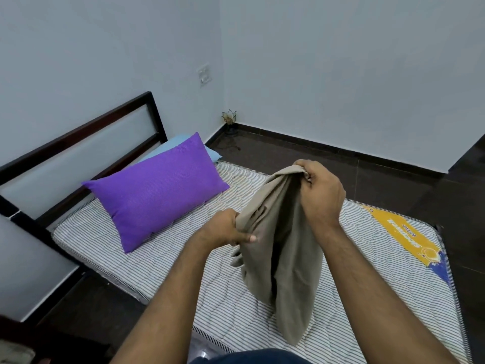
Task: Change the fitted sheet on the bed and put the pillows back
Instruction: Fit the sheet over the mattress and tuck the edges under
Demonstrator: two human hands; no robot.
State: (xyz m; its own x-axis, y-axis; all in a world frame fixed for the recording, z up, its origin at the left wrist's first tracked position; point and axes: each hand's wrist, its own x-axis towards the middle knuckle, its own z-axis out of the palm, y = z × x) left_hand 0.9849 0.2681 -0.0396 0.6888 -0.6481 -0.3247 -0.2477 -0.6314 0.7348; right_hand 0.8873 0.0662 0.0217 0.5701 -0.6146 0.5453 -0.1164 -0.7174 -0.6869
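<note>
A bunched beige fitted sheet point(278, 248) hangs above the bare striped mattress point(162, 264), its lower end touching the mattress. My right hand point(319, 191) grips the sheet's top edge, held high. My left hand point(227, 228) grips a fold on the sheet's left side, lower down. A purple pillow point(157, 190) leans at the head of the mattress. Behind it a light blue pillow point(181, 144) shows only its upper edge and right corner.
A dark-framed headboard point(86, 127) stands against the left wall. The mattress carries a yellow and blue brand label point(409, 235) at its right corner. Dark floor point(328, 164) runs beyond the bed, with a small lotus-shaped ornament point(229, 117) in the corner.
</note>
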